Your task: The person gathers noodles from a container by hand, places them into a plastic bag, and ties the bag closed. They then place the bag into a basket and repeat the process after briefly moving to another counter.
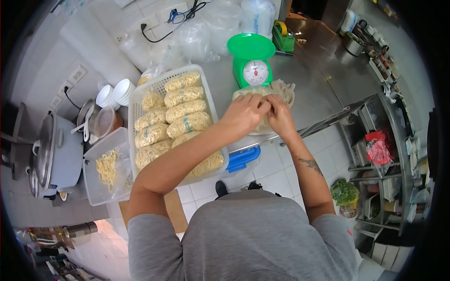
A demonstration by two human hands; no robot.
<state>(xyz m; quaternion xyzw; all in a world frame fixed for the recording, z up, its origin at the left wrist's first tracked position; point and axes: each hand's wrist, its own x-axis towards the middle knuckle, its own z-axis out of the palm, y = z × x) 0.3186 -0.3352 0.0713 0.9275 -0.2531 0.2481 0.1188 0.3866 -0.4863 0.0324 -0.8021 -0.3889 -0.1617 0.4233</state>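
My left hand (244,112) and my right hand (280,114) meet at the steel counter's front edge, fingers closed and pinched together. Both grip a clear plastic bag (243,92) that seems to hold noodles; the hands cover most of it. Just behind stands a green dial scale (256,70) with its round pan on top. A crumpled pale cloth or bag (284,92) lies beside my right hand. To the left, a white perforated basket (209,89) holds several bagged noodle bundles (188,122) in two rows.
A plastic bin (90,187) with loose noodles (108,165) sits left of the basket. White bowls (123,91) and a large pot (68,150) are farther left. A green tape dispenser (283,40) stands behind the scale. Shelving (375,159) lines the right side.
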